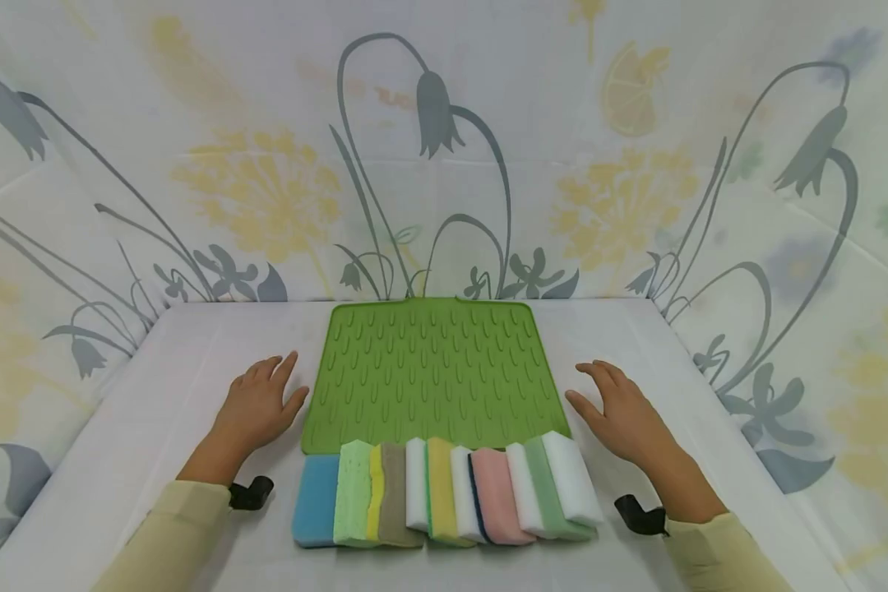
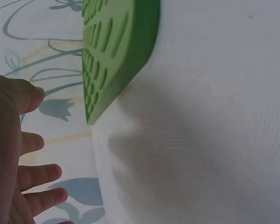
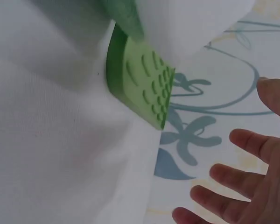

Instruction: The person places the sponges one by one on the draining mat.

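A green ridged silicone mat (image 1: 429, 370) lies flat at the middle of the white table. Along its near edge stands a row of sponges in several colours, from a blue sponge (image 1: 316, 501) at the left, past a pink sponge (image 1: 501, 497), to a white sponge (image 1: 571, 477) at the right. My left hand (image 1: 257, 403) is held just left of the mat, fingers spread and holding nothing. On the other side, my right hand (image 1: 622, 415) is beside the mat's right edge, its fingers apart and nothing in them. In the right wrist view the mat's corner (image 3: 147, 88) shows beyond the sponges.
The table (image 1: 215, 345) is covered with white cloth. A flower-printed curtain (image 1: 429, 205) stands behind it and at both sides. Small black wrist cameras sit at the left cuff (image 1: 252, 493) and the right cuff (image 1: 640, 515).
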Motion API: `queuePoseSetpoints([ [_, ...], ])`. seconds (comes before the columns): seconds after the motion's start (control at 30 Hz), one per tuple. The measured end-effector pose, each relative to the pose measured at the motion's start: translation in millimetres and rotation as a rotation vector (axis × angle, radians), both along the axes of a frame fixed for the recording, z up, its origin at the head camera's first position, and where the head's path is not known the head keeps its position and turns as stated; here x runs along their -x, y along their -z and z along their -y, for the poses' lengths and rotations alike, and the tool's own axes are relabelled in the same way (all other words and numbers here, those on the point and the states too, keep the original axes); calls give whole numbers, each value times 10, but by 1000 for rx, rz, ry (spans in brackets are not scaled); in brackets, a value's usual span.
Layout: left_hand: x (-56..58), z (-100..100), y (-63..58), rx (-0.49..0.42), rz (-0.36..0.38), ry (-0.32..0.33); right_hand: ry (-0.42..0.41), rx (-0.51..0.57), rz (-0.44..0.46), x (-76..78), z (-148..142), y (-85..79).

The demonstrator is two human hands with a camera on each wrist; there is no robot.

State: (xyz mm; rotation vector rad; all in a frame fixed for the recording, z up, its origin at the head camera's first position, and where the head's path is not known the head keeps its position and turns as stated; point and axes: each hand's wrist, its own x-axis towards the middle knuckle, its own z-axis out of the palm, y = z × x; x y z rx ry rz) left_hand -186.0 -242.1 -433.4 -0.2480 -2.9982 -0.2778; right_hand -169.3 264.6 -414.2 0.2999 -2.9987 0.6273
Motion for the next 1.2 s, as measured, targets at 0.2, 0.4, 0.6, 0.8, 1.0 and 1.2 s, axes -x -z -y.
queuePoseSetpoints([
  [0.2,-16,-60,24,-15,2,7,0,35,44,-178,31,-38],
  [0.4,-30,-99,75,-32,37,-2,-11,88,69,-343,98,-101],
  [0.6,-17,-106,132,-90,95,14,-28,188,135,-498,136,-137],
  [0.8,15,-114,173,-154,179,2,-57,209,207,-654,158,-162],
  [1.0,20,-105,207,-193,220,-16,-67,198,222,-739,160,-146],
  [1.2,5,-138,222,-276,225,-26,-78,174,204,-774,161,-119],
])
